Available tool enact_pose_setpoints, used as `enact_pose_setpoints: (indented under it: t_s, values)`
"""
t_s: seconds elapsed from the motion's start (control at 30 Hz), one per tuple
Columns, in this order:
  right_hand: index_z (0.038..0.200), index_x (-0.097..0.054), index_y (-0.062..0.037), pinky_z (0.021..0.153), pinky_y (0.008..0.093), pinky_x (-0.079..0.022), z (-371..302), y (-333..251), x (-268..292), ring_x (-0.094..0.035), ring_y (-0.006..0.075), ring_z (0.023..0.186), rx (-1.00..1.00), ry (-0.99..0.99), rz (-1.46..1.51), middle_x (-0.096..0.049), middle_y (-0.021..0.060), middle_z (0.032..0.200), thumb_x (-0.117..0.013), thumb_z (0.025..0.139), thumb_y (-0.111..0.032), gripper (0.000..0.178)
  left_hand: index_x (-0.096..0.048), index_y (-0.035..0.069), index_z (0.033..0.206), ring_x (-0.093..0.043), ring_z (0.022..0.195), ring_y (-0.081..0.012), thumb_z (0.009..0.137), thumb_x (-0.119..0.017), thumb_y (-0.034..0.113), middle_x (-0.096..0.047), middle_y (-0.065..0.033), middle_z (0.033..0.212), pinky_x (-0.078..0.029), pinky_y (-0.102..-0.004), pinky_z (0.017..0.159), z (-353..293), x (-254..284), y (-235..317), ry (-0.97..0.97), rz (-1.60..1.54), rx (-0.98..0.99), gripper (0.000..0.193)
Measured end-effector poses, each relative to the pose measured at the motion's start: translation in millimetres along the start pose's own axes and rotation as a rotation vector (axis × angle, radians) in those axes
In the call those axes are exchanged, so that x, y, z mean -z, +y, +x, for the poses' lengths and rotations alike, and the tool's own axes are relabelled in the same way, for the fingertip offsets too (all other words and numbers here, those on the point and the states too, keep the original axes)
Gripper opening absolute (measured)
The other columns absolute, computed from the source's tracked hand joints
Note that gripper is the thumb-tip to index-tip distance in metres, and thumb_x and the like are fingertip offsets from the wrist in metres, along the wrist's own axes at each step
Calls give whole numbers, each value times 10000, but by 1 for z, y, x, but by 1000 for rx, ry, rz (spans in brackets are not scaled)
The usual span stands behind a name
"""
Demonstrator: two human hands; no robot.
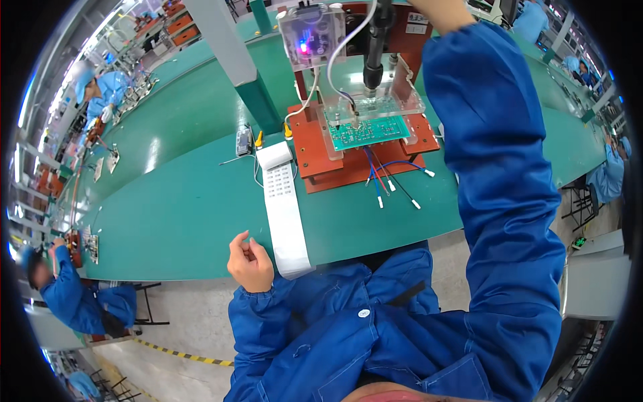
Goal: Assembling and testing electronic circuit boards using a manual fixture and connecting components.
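Left hand, half-curled and empty, is best outside the fixture; right hand beyond it, grip not visible; keep board level.

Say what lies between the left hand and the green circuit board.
In the head view, from left hand to circuit board: a white label strip, green tabletop, then the red fixture.
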State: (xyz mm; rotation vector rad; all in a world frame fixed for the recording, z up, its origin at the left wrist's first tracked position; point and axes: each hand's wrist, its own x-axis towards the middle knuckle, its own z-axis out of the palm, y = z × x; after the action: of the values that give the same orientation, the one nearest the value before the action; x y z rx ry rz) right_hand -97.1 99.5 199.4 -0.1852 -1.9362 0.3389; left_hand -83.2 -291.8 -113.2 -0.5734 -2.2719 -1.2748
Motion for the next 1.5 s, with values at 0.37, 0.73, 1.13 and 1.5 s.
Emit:
enact_pose_setpoints:
  t_s: [0.37, 0.73, 1.13, 1.5]
  values:
    - [1078, -614, -12, 721, 399, -513, -233, 39, 17, -664, 295, 788, 733, -132, -47, -679, 131, 912, -724, 697, 66, 404, -624, -34, 1015, -447, 483, -72, 872, -572, -53, -491, -14, 580, -357, -254, 447, 3, 0, -3, 4, -1, -85, 153]
    - [1051, -652, -1, 715, 373, -513, -229, 47, 37, -671, 281, 741, 681, -100, 200, -726, 125, 926, -691, 697, 125, 378, -608, -41, 1059, -457, 575, -49, 885, -584, -26, -551, -21, 678, -372, -214, 538, -1, 17, -1, -41, -273, 153, 176]
    - [1178, -619, 16, 748, 263, -515, -232, 0, 66, -675, 127, 807, -560, -1071, 819, -706, 65, 836, -671, 816, 73, 370, -396, -6, 1452, -353, 1394, -480, 560, -926, 451, -394, -256, 1481, -337, -543, 1112, 27, 2, 117, -701, -182, -540, 1134]
    - [1024, -670, -10, 860, 323, -506, -291, 53, 34, -666, 219, 944, -321, -920, 671, -695, 111, 970, -739, 808, -46, 230, -415, -25, 1437, -455, 1367, -372, 598, -910, 306, -523, -221, 1401, -377, -503, 1121, 8, -45, 104, -994, -69, -366, 1029]
